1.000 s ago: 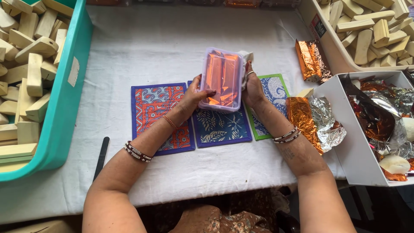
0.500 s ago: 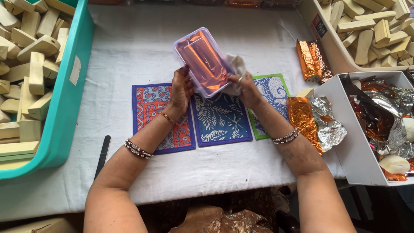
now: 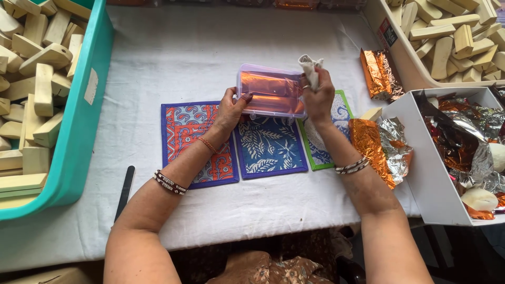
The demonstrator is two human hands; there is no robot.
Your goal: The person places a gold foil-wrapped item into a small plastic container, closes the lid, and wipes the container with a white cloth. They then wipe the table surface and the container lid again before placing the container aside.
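Observation:
A clear plastic box (image 3: 271,93) with orange foil-wrapped bars inside is held crosswise above the table. My left hand (image 3: 231,110) grips its left end. My right hand (image 3: 318,94) holds its right end and also pinches a small white cloth (image 3: 309,68) that sticks up above the fingers. Below the box lie three patterned fabric mats: an orange and blue one (image 3: 197,142), a blue leaf-print one (image 3: 271,150) and a green-edged one (image 3: 329,131), partly hidden by my right wrist.
A teal bin (image 3: 79,115) of pale wooden blocks stands at the left. A beige bin (image 3: 389,37) of blocks sits at the back right. A white box (image 3: 421,173) holds foil and wrapped pieces. Orange foil sheets (image 3: 376,139) and a wrapped bar (image 3: 379,73) lie nearby. A black tool (image 3: 124,189) rests at the lower left.
The box was turned from upright and tilted to lying crosswise between both hands. The white cloth moved from beside the box to above my right hand.

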